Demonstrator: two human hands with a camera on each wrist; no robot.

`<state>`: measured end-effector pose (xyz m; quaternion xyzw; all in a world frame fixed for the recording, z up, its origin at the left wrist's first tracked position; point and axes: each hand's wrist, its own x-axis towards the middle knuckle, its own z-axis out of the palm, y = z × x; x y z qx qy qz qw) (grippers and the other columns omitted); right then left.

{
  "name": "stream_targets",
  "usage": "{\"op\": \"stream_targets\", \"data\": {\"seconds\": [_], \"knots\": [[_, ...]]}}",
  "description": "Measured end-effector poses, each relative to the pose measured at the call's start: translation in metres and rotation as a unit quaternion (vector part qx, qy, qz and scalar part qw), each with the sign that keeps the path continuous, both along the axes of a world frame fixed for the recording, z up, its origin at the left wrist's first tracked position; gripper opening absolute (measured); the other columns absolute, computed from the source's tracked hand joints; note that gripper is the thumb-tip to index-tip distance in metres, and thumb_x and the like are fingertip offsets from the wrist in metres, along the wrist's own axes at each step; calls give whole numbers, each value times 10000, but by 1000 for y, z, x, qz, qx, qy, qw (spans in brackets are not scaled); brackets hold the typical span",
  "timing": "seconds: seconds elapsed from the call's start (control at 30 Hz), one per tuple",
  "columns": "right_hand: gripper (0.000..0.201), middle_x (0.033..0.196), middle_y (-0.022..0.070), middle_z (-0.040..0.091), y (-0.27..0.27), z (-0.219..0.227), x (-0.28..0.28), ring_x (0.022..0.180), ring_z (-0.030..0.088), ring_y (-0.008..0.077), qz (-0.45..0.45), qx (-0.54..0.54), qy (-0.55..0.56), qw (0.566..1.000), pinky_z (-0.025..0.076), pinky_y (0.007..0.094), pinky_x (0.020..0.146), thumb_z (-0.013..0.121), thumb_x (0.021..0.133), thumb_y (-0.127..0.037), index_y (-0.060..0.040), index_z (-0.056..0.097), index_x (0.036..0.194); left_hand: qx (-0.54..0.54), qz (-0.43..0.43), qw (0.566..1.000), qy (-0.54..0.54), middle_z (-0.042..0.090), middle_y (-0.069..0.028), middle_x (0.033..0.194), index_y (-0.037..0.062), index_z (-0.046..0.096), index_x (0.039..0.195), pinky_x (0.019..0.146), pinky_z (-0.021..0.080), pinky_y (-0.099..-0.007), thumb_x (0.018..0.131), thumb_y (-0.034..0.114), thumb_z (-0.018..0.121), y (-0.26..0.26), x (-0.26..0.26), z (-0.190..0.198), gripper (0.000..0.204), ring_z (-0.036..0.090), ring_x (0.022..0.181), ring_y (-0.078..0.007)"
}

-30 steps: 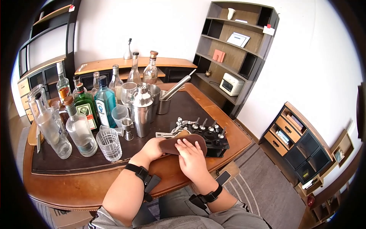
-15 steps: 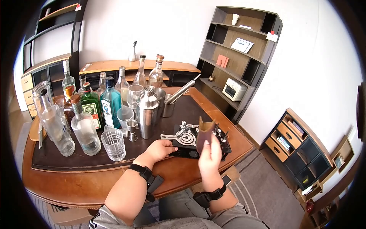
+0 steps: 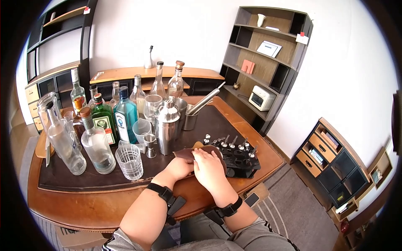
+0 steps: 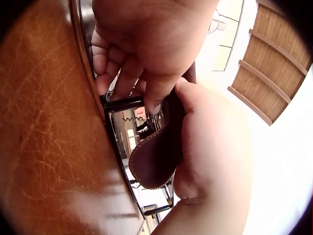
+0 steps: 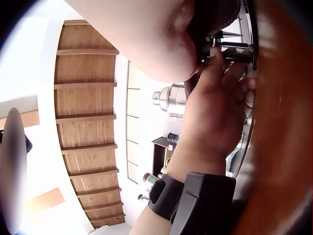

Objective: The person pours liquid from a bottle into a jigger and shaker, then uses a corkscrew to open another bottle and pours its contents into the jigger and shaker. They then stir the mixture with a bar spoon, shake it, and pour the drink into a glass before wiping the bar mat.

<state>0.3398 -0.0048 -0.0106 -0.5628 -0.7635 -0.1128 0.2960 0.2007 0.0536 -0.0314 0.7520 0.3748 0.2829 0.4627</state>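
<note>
A brown leather piece (image 3: 184, 154) with a rounded, stitched end (image 4: 154, 159) lies over the left part of a black bar-tool rack (image 3: 239, 162). My right hand (image 3: 209, 172) rests on the leather, its fingers extended across it. Beneath, my left hand (image 3: 178, 169) grips the near left edge of the rack; in the left wrist view its fingers curl round a black bar (image 4: 124, 104) there. Several metal tools (image 3: 234, 141) stand upright in the rack's uncovered right part. Leather and hands hide the rack's left end.
Left of my hands stand a steel shaker (image 3: 167, 127), a jigger (image 3: 150, 145), a cut-glass tumbler (image 3: 129, 162) and several bottles (image 3: 96, 146). A metal cup (image 3: 190, 120) with long tools is farther back. The leather-topped desk's front edge (image 3: 104, 211) runs close before me.
Half a second ago my right hand held the leather upright above the rack, baring a strainer. Now it has come left and down, and the leather covers the strainer again.
</note>
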Motion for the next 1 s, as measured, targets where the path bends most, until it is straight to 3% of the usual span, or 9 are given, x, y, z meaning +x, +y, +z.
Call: {"op": "stream_targets", "data": {"seconds": [0.1,0.13,0.27,0.37,0.53,0.63,0.77,0.97,1.0], "knots": [[298,1218,138,651,-6,-2,-1,1205,578,255,-24,39,-39,998,379,532,1060,575,872,-120,-29,635,1149,-12,0,998,-60,710,-76,863,31,710,999,680,514,-310,870,137,648,5,2,-11,179,642,742,-144],[270,1128,122,682,-7,-2,-3,1168,588,257,-32,72,-49,996,367,562,1055,597,846,-114,-36,646,1100,-29,5,998,-61,716,-77,879,44,715,1019,686,518,-310,874,171,653,5,2,-13,203,652,752,-152],[198,959,106,687,-19,22,-8,1069,589,285,-68,28,-75,994,350,606,1044,604,822,-109,-39,639,1003,-54,24,998,-11,721,-61,891,50,719,1038,679,518,-302,880,216,670,-2,0,-1,234,648,741,-137],[186,977,126,690,-9,22,-6,1099,584,299,-67,4,-94,993,316,617,1065,592,827,-118,-40,634,990,-77,25,997,-8,704,-64,856,12,710,978,682,506,-295,872,86,641,-7,1,11,146,623,739,-130],[214,1136,249,648,12,14,-10,1208,544,335,-62,-6,-105,993,219,602,1116,487,859,-137,19,594,959,-104,17,994,-21,716,-74,889,28,720,1016,733,515,-311,865,113,654,3,4,-7,185,643,776,-146],[197,1077,199,677,9,2,-12,1181,568,325,-71,43,-109,991,257,640,1089,519,848,-110,8,590,988,-56,19,998,-29,705,-85,840,20,714,1011,687,510,-306,880,138,636,0,3,-6,192,636,724,-145],[228,1112,204,672,-16,9,-16,1184,571,319,-64,36,-118,990,243,634,1102,522,847,-115,19,587,1020,62,47,997,-2,693,-94,794,8,708,993,672,507,-307,882,172,640,3,2,-10,210,631,690,-155],[197,1070,197,685,6,11,-7,1176,574,316,-77,17,-127,989,231,640,1101,520,839,-108,10,603,973,-5,14,1000,-15,690,-97,788,12,707,999,662,506,-314,869,207,662,7,3,-15,238,630,687,-161],[198,1073,197,684,13,8,-4,1174,575,316,-83,10,-120,989,232,639,1101,521,839,-109,11,603,974,-60,11,998,-24,687,-87,782,14,707,1004,650,504,-310,872,207,662,7,4,-16,238,622,678,-152]]}}
